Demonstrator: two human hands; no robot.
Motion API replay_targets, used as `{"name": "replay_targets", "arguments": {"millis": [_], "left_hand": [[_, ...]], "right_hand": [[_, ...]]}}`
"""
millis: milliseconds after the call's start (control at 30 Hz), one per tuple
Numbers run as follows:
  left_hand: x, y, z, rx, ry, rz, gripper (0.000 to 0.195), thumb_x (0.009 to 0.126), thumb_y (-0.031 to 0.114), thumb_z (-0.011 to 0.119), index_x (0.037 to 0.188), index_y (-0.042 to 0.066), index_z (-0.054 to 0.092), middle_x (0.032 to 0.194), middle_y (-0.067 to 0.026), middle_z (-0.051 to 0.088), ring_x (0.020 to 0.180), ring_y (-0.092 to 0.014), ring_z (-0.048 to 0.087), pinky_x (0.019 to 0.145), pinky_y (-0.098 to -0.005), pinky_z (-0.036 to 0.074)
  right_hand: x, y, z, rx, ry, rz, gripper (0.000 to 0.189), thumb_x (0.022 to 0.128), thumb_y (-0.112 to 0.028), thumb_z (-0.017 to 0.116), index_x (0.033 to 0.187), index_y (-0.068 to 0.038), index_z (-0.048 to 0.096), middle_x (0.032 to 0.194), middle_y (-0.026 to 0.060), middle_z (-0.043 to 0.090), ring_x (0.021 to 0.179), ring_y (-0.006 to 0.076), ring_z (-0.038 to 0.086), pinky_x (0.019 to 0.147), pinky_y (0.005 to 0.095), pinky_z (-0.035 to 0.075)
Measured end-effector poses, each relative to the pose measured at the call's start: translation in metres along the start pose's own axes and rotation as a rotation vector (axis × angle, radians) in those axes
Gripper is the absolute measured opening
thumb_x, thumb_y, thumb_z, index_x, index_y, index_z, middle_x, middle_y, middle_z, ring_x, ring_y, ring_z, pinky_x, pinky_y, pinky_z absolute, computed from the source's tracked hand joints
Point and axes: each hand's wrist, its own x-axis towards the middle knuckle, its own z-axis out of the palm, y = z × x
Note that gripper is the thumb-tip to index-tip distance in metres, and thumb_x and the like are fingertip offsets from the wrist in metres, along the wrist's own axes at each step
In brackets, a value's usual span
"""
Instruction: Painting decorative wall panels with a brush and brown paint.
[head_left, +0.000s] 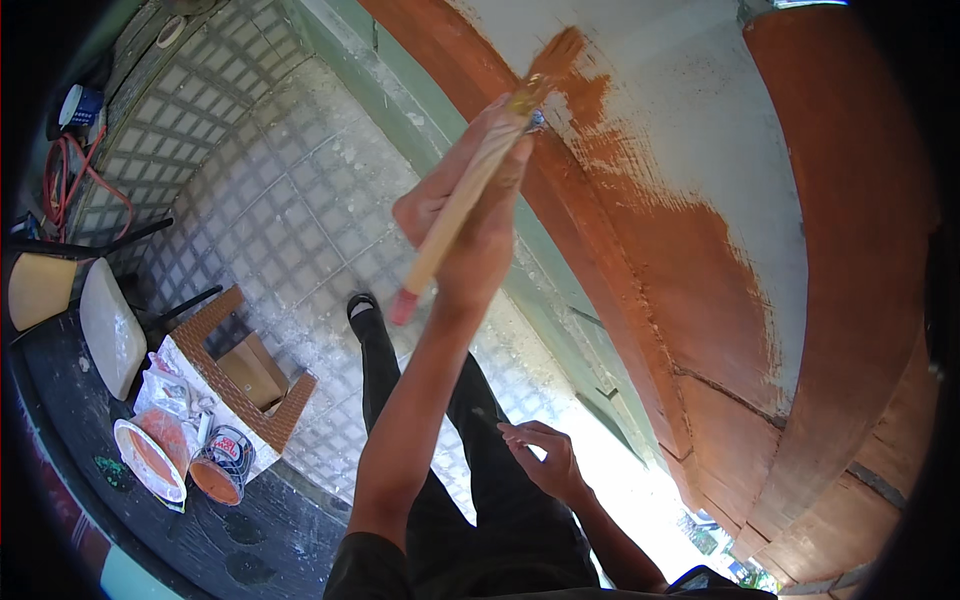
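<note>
My left hand (472, 195) grips a paintbrush (450, 217) by its pale wooden handle, which ends in a pink-red tip. Its bristles, loaded with orange-brown paint, lie over the grey-white wall panel (697, 142); contact with the surface is hard to tell. Streaky orange-brown paint (675, 262) covers the panel's lower left part, with a ragged brushed edge. Raised orange-brown bands (847, 225) curve along both sides of the panel. Low by my right thigh, my right hand (544, 457) hangs with loosely bent fingers and holds nothing visible.
To the left, a white plastic tub (150, 461) and a can (223, 465), both orange inside, stand beside a plastic bag (165, 394) near a brown woven-pattern stool (247, 405). Farther left are a chair (112, 330) and a red hose or cable (64, 180). Patterned floor tiles (300, 195) lie below.
</note>
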Motion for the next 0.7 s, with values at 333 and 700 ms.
{"name": "replay_targets", "arguments": {"millis": [333,700], "left_hand": [[-0.066,-0.014,0.025,0.134,-0.332,0.362,0.043,0.083,0.011,0.077,0.124,0.004,0.069,0.116,-0.0175,0.073,0.104,-0.037,0.072,0.09,-0.0415,0.06],[0.05,0.0,-0.011,0.19,-0.319,0.169,0.023,0.091,0.014,0.077,0.11,0.001,0.077,0.093,-0.0057,0.077,0.077,-0.008,0.067,0.067,-0.0259,0.056]], "right_hand": [[0.002,0.006,0.006,0.017,-0.029,-0.002,0.032,0.089,0.006,0.064,0.12,0.0,0.072,0.098,0.0132,0.073,0.089,0.0229,0.073,0.083,0.0318,0.058],[0.01,-0.012,0.004,-0.032,-0.039,-0.025,0.032,0.089,0.004,0.065,0.12,-0.002,0.073,0.096,0.0126,0.073,0.087,0.0213,0.073,0.081,0.0302,0.057]]}}
